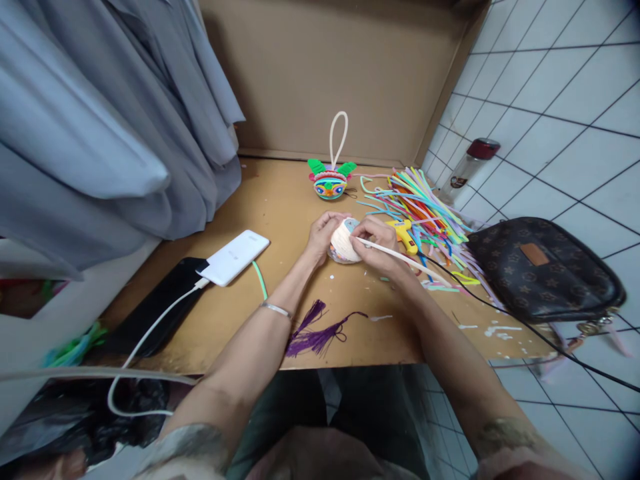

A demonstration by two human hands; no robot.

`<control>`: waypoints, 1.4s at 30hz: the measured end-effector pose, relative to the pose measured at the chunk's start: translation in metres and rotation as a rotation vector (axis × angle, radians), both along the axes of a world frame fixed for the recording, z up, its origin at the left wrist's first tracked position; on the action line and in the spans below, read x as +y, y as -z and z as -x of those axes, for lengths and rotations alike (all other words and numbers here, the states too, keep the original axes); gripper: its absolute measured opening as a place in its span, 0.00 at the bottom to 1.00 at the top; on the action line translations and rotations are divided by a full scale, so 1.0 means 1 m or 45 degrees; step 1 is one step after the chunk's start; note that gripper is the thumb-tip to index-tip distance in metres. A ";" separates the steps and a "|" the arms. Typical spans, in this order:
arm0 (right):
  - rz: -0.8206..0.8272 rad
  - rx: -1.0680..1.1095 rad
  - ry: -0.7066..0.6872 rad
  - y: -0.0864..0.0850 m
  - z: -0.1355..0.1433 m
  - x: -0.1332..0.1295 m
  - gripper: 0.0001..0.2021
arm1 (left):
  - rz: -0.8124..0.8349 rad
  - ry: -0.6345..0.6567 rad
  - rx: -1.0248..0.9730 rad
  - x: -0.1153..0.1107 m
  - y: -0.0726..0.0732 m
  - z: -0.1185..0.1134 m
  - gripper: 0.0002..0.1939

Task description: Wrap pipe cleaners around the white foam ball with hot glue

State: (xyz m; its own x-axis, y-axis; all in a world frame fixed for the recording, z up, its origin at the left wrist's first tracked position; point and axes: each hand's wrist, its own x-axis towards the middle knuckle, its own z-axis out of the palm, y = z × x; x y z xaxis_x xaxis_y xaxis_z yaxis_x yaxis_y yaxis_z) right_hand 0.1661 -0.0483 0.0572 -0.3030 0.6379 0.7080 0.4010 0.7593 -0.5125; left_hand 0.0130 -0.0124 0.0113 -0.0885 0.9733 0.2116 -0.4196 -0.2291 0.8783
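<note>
My left hand (324,235) is closed around the left side of a small ball (344,241) wrapped in cream-coloured strands, with a pale blue patch on top. Against the ball's right side, my right hand (377,239) pinches a cream fuzzy pipe cleaner (400,256), whose long end trails off to the right. Just beyond my right hand lies a yellow glue gun (404,235). Behind the ball stands a colourful animal-head ornament (330,183) with green ears and a cream loop. Two purple tassels (315,337) lie near the table's front edge.
A heap of coloured pipe cleaners (425,207) covers the right back, beside a brown patterned bag (545,267) and a bottle (470,170). At left are a white power bank (235,257), a black flat object (160,307) and hanging grey cloth (125,120). A black cord (500,308) crosses the right.
</note>
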 end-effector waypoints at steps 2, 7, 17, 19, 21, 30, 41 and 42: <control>0.006 0.002 -0.004 0.000 0.000 0.000 0.05 | -0.002 0.009 -0.009 0.000 0.000 0.000 0.12; 0.018 0.021 -0.002 -0.001 -0.001 0.000 0.05 | -0.037 0.087 -0.017 -0.003 -0.001 0.002 0.17; 0.044 0.047 -0.019 -0.003 -0.006 0.003 0.05 | -0.123 0.206 0.110 -0.007 0.001 0.008 0.27; 0.030 0.067 -0.016 -0.002 -0.005 0.004 0.05 | -0.120 0.201 0.124 -0.008 0.000 0.007 0.27; 0.016 0.082 -0.025 0.000 -0.005 0.004 0.05 | -0.099 0.184 0.113 -0.008 -0.001 0.006 0.25; 0.039 0.034 -0.025 0.004 -0.003 0.004 0.04 | 0.006 0.007 0.018 -0.005 -0.005 -0.001 0.11; 0.074 0.030 -0.028 0.003 -0.002 0.002 0.04 | -0.021 0.113 -0.007 -0.008 -0.004 0.004 0.15; 0.081 0.036 -0.019 0.002 -0.002 0.002 0.04 | -0.032 0.135 0.000 -0.008 -0.003 0.004 0.16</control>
